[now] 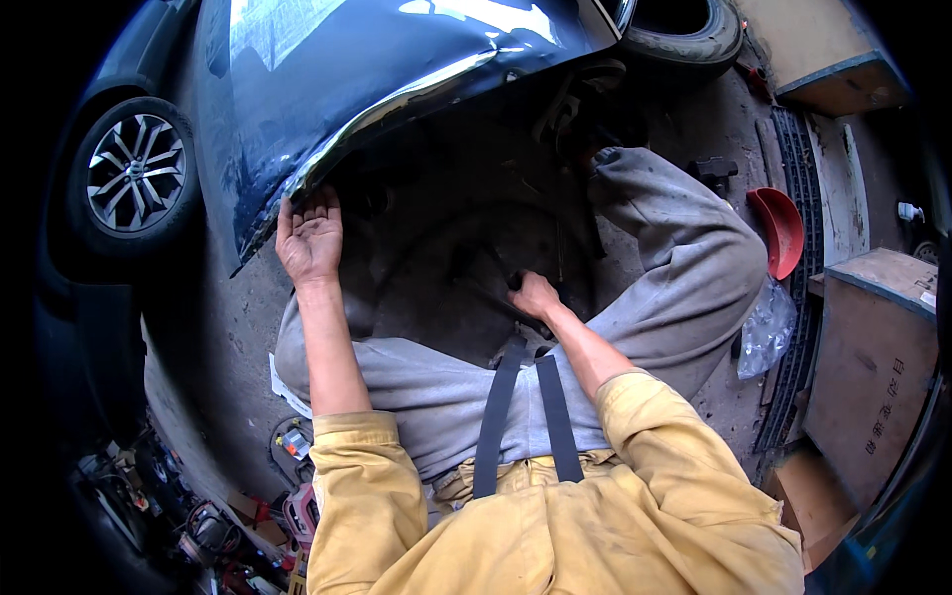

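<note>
A dented blue car panel (327,89) with a bent, light-catching lower edge spans the upper part of the view. At its lower left corner, my left hand (310,243) is turned palm up, holding the edge between the thumb on one side and slightly curled fingers below. My right hand (536,296) is lower, between my legs, with its fingers wrapped round the dark handle of a tool. Deep shadow hides the tool's far end, so I cannot make out its kind.
To the left stands another car with a spoked wheel (136,174). A loose tyre (684,45) lies at the far right. Along the right are a red curved dish (778,233), a clear plastic bag (768,329) and a wooden box (873,367). Assorted tools and parts (208,531) clutter the lower left.
</note>
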### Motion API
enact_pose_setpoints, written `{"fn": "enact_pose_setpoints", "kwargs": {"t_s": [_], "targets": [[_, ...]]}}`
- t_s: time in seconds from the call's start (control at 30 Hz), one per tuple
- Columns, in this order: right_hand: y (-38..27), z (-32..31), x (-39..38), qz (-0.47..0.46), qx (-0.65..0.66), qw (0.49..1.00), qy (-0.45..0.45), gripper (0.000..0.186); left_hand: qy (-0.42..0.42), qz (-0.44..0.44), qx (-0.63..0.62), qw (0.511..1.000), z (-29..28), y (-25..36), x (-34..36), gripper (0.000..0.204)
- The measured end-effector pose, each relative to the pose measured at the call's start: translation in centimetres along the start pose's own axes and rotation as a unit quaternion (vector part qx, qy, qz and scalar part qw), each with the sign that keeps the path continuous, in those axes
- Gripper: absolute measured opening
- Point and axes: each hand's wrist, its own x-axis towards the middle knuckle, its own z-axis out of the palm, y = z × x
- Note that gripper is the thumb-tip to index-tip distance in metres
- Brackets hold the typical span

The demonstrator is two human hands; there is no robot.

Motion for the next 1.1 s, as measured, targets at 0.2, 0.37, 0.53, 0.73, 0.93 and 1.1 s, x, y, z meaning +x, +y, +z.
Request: {"fn": "enact_pose_setpoints", "kwargs": {"t_s": [0.2,0.37,0.53,0.73,0.93,1.1], "targets": [[2.0,0.1,2.4,0.190,-0.110,0.938,0.267,0.051,-0.016,0.003,0.020,1.000,1.5,-1.2,-0.2,0.030],[8.1,0.7,5.5,0.194,0.006,0.976,0.096,0.041,-0.001,0.016,0.058,0.998,1.3,-1.1,-0.4,0.032],[8.1,2.2,5.3,0.137,0.081,0.968,0.197,0.036,0.001,0.029,0.091,0.995,3.1,-3.1,-0.1,0.030],[-0.7,1.0,0.4,0.112,0.326,0.924,0.165,0.026,-0.026,0.082,0.101,0.991,1.8,-3.8,-0.2,0.033],[-2.6,-0.9,-7.3,0.002,0.302,0.949,0.087,0.019,-0.039,0.106,0.118,0.987,1.6,-4.1,0.1,0.037],[-4.1,-3.5,-13.3,-0.068,0.252,0.964,0.043,0.021,0.015,0.141,0.135,0.981,1.9,-3.9,0.1,0.038]]}}
